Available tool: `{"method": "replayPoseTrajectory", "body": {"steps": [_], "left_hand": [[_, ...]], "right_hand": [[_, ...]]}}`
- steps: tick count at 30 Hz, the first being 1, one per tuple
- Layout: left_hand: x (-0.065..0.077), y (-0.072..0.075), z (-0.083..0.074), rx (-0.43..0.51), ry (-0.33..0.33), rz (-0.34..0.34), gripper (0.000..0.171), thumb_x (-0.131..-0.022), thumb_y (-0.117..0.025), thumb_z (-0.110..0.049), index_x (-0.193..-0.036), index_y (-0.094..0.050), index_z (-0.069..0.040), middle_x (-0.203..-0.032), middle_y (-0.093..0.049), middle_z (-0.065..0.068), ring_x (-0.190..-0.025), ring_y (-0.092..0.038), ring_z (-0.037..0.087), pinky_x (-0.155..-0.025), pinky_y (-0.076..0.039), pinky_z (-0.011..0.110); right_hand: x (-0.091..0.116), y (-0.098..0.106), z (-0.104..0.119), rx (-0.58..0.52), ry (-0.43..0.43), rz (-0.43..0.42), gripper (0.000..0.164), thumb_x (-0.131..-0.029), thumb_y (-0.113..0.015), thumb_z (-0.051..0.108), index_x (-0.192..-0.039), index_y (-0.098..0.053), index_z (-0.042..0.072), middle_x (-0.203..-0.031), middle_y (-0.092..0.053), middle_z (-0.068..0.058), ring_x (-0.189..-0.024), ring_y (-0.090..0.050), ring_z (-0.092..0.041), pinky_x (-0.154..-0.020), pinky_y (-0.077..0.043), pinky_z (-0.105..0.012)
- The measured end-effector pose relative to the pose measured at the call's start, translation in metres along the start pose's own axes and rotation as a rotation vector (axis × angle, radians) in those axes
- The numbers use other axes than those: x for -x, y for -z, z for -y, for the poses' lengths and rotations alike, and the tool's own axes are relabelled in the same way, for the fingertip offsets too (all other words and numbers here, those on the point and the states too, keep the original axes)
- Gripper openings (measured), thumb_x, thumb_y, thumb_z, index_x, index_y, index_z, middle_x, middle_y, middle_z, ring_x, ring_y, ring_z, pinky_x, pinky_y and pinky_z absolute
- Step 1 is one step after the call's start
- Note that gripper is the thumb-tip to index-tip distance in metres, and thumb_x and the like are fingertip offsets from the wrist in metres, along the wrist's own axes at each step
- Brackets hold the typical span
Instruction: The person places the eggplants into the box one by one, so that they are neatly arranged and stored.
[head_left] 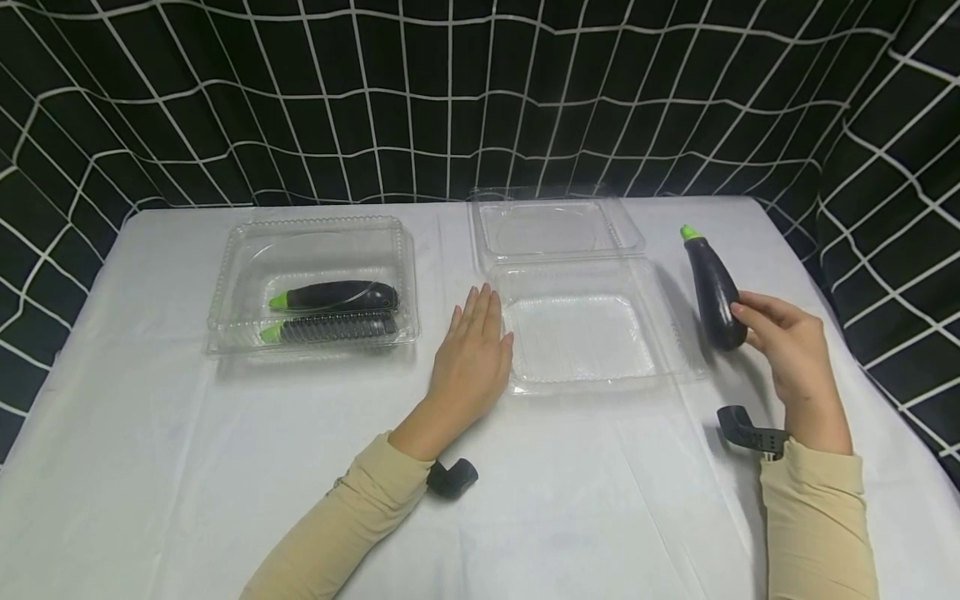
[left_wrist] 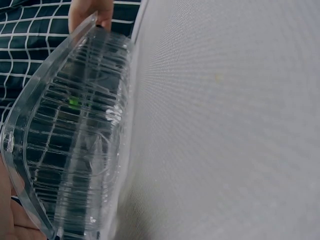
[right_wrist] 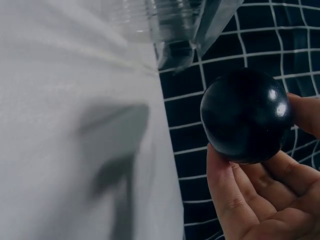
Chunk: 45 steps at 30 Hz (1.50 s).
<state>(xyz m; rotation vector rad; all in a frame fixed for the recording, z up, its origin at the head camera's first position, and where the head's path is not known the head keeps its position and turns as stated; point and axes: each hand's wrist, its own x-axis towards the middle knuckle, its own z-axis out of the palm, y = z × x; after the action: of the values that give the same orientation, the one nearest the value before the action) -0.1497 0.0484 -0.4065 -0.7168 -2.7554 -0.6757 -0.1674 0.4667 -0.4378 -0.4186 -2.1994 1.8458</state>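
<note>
My right hand (head_left: 787, 342) grips a dark eggplant (head_left: 712, 287) by its rounded end, the green stem pointing away from me. In the right wrist view the glossy end of the eggplant (right_wrist: 245, 115) sits between thumb and fingers, above the table's level. Beside it on the table lies an open clear plastic clamshell container (head_left: 585, 337), its lid (head_left: 555, 229) folded back at the far side. My left hand (head_left: 472, 354) rests at the container's left edge with fingers straight and together. In the left wrist view those fingers lie along the rim of the container (left_wrist: 75, 140).
A second clear clamshell (head_left: 315, 242), lid down, stands at the left with two eggplants (head_left: 345, 296) inside. White cloth (head_left: 570, 492) covers the table. Black netted fabric (head_left: 420, 100) hangs behind and along the sides.
</note>
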Motion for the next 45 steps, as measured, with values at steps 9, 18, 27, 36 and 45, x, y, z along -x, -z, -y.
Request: {"method": "replayPoseTrajectory", "body": {"steps": [9, 18, 27, 36, 45], "left_hand": [[0.001, -0.001, 0.000, 0.007, 0.001, 0.007, 0.053, -0.101, -0.040, -0.021, -0.139, -0.032, 0.014, -0.148, -0.027, 0.027, -0.140, -0.021, 0.035, -0.113, -0.020, 0.045], [0.000, 0.002, -0.001, -0.011, 0.010, 0.030, 0.053, -0.101, -0.039, -0.022, -0.140, -0.031, 0.013, -0.149, -0.026, 0.026, -0.140, -0.019, 0.034, -0.114, -0.019, 0.044], [-0.001, 0.002, -0.001, -0.011, 0.007, 0.032, 0.054, -0.101, -0.039, -0.023, -0.140, -0.030, 0.013, -0.149, -0.025, 0.026, -0.140, -0.019, 0.034, -0.114, -0.018, 0.045], [0.000, 0.000, 0.000, -0.018, 0.003, 0.027, 0.054, -0.101, -0.038, -0.023, -0.140, -0.030, 0.013, -0.149, -0.026, 0.026, -0.140, -0.019, 0.034, -0.114, -0.019, 0.045], [-0.001, 0.001, 0.000, -0.026, -0.002, 0.018, 0.054, -0.101, -0.039, -0.023, -0.140, -0.031, 0.013, -0.148, -0.027, 0.026, -0.140, -0.020, 0.035, -0.114, -0.019, 0.045]], "right_hand": [[-0.007, 0.005, -0.006, -0.021, 0.048, 0.012, 0.048, -0.080, -0.077, 0.019, -0.121, -0.063, 0.000, -0.110, -0.062, -0.007, -0.102, -0.058, -0.015, -0.072, -0.052, -0.012], [0.048, -0.035, 0.075, 0.133, 0.091, 0.032, 0.029, -0.086, -0.071, 0.015, -0.114, -0.067, 0.010, -0.094, -0.066, 0.015, -0.090, -0.060, -0.001, -0.072, -0.045, -0.010], [0.053, -0.042, 0.082, 0.297, 0.141, 0.057, 0.040, -0.088, -0.069, 0.021, -0.123, -0.062, 0.003, -0.103, -0.065, 0.006, -0.094, -0.059, -0.004, -0.086, -0.045, -0.017], [0.066, -0.057, 0.106, 0.454, 0.145, 0.134, 0.048, -0.090, -0.066, 0.025, -0.131, -0.055, 0.002, -0.101, -0.059, 0.020, -0.094, -0.055, 0.007, -0.101, -0.040, -0.032], [0.065, -0.073, 0.118, 0.507, 0.199, 0.220, 0.046, -0.090, -0.067, 0.022, -0.128, -0.056, -0.001, -0.099, -0.058, 0.025, -0.093, -0.057, 0.009, -0.082, -0.044, -0.011]]}}
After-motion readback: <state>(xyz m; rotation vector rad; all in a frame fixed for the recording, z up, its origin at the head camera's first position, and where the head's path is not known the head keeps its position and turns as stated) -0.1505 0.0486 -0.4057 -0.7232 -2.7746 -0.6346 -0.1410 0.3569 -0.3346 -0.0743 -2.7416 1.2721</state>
